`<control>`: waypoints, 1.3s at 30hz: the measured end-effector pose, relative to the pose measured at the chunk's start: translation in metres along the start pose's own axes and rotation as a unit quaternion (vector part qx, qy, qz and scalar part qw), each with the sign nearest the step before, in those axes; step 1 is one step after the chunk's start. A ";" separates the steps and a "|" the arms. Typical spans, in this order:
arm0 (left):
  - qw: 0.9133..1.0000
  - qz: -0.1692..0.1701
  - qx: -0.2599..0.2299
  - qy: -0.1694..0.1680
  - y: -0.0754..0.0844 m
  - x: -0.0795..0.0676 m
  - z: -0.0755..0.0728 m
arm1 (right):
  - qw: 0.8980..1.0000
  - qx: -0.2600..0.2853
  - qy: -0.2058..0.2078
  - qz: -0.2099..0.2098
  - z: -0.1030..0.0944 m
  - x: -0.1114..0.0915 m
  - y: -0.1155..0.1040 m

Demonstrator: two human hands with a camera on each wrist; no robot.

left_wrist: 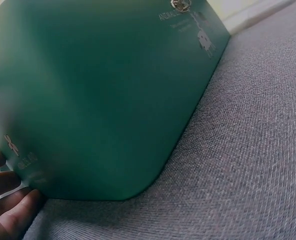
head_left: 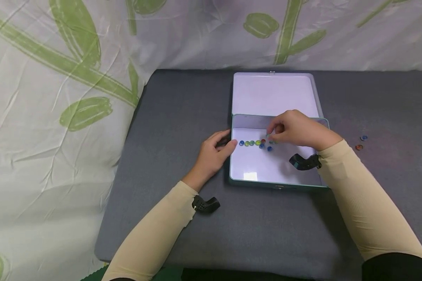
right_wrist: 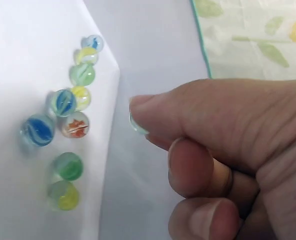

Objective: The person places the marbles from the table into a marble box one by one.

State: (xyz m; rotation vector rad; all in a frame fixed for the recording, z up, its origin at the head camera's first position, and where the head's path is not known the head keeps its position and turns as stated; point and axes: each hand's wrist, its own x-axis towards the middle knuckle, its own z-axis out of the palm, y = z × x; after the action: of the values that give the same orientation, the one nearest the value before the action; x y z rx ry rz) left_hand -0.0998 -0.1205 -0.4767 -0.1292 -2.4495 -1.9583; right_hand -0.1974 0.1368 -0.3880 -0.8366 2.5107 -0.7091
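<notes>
My right hand (head_left: 297, 128) is over the box, pinching a pale, clear glass marble (right_wrist: 138, 124) between thumb and index finger; most of it is hidden by the thumb. Several glass marbles lie on the white floor of the green tin box (head_left: 279, 182). Part of them form a line, among them a yellow marble (head_left: 258, 143) and a red-brown marble (right_wrist: 76, 125). A blue marble (right_wrist: 38, 130) sits off that line. At the box's left side, my left hand (head_left: 212, 154) holds the wall, thumb at the rim and fingers against the outside near the bottom (left_wrist: 20, 212).
The box's lid (head_left: 274, 93) stands opened at the back. Right of the box, a blue marble (head_left: 363, 137) and an orange-red marble (head_left: 359, 147) lie on the grey table (head_left: 168, 164). A leaf-patterned curtain (head_left: 204, 43) hangs behind and to the left.
</notes>
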 end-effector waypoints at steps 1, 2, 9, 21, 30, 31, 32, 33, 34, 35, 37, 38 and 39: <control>1.000 -0.002 -0.001 0.001 0.000 0.000 0.000 | 1.000 0.002 -0.002 0.002 0.001 0.001 0.001; 1.000 -0.002 -0.002 0.002 0.000 0.000 0.000 | 1.000 0.003 -0.004 0.003 0.002 0.001 0.003; 1.000 0.001 0.002 0.003 0.001 0.000 0.001 | 1.000 0.007 -0.023 0.015 0.007 0.004 0.011; 1.000 0.002 -0.002 0.000 0.001 0.000 0.001 | 0.999 -0.007 -0.040 0.016 0.014 0.007 0.011; 1.000 0.002 -0.006 0.000 0.001 0.000 0.001 | 0.999 -0.019 -0.048 0.012 0.017 0.008 0.011; 1.000 0.002 -0.005 0.000 0.001 0.000 0.001 | 0.999 -0.018 -0.048 0.013 0.017 0.008 0.011; 1.000 0.002 -0.004 0.001 0.001 0.000 0.001 | 0.999 -0.019 -0.048 0.014 0.017 0.009 0.011; 1.000 0.002 -0.003 0.001 0.002 0.000 0.001 | 0.999 -0.020 -0.048 0.013 0.017 0.009 0.011; 1.000 0.002 -0.001 0.001 0.001 0.000 0.001 | 0.999 -0.021 -0.047 0.012 0.018 0.010 0.012; 1.000 0.002 0.001 0.001 0.001 0.000 0.001 | 0.999 -0.023 -0.046 0.011 0.018 0.010 0.013; 1.000 0.003 0.004 0.000 0.001 0.000 0.001 | 0.999 -0.026 -0.046 0.009 0.019 0.011 0.014; 1.000 0.003 0.006 0.000 0.001 0.000 0.001 | 0.999 -0.027 -0.047 0.009 0.019 0.012 0.014; 1.000 0.003 0.007 -0.001 0.001 0.000 0.001 | 0.998 -0.027 -0.047 0.009 0.020 0.012 0.015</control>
State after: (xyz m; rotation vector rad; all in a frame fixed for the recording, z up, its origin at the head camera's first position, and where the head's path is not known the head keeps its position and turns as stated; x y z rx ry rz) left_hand -0.0995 -0.1191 -0.4759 -0.1379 -2.4610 -1.9380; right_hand -0.2025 0.1329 -0.4146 -0.8436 2.4595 -0.5839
